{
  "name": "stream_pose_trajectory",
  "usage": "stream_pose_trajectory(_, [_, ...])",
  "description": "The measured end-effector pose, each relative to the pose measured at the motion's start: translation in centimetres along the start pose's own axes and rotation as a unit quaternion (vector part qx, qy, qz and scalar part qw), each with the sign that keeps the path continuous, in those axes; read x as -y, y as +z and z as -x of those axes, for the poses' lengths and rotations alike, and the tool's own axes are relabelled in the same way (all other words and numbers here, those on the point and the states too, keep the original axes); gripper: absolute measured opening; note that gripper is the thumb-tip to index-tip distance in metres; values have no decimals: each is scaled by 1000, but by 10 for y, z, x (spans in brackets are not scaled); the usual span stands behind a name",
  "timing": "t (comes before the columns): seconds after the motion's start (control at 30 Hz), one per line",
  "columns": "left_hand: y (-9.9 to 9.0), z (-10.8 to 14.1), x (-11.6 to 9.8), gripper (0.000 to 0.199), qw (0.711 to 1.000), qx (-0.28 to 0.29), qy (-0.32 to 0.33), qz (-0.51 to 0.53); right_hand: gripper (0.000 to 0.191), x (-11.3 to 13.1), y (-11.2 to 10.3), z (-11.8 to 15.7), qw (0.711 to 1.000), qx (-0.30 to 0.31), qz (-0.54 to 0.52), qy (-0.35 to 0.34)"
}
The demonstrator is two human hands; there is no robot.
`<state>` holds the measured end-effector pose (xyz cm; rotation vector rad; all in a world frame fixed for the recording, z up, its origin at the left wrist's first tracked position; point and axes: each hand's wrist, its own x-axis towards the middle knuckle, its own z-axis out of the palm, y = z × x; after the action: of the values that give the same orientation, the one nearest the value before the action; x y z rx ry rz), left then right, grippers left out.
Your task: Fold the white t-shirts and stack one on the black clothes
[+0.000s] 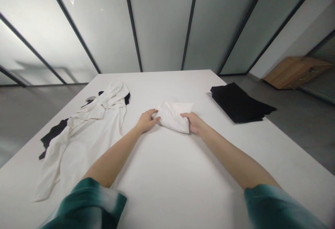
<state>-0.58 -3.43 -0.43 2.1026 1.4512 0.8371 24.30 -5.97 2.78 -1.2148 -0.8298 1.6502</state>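
A small folded bundle of white cloth (172,116) is held between my hands near the middle of the table; which garment it is, I cannot make out. My left hand (148,120) grips its left end, thumb toward me and fingers behind. At the right end, my right hand (193,121) pinches the cloth with the thumb on top and the fingers underneath. The front edge of the bundle is slightly raised and looks rounded.
On the left of the white table (167,180), a white hooded garment (89,142) is spread over dark cloth (56,133). A stack of folded black cloth (237,103) lies at the right edge. Frosted glass panels (162,23) stand behind; a wooden cabinet (295,72) is at far right.
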Motion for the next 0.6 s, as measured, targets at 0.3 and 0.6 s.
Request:
stream_pose_trajectory(0.3, [-13, -4, 3, 51, 983, -53, -63, 163, 30, 59, -26, 16, 996, -32, 3, -85])
stream_pose_trajectory(0.6, [-12, 0, -1, 55, 988, -16, -43, 147, 25, 141, -120, 77, 939, -165, -138, -269])
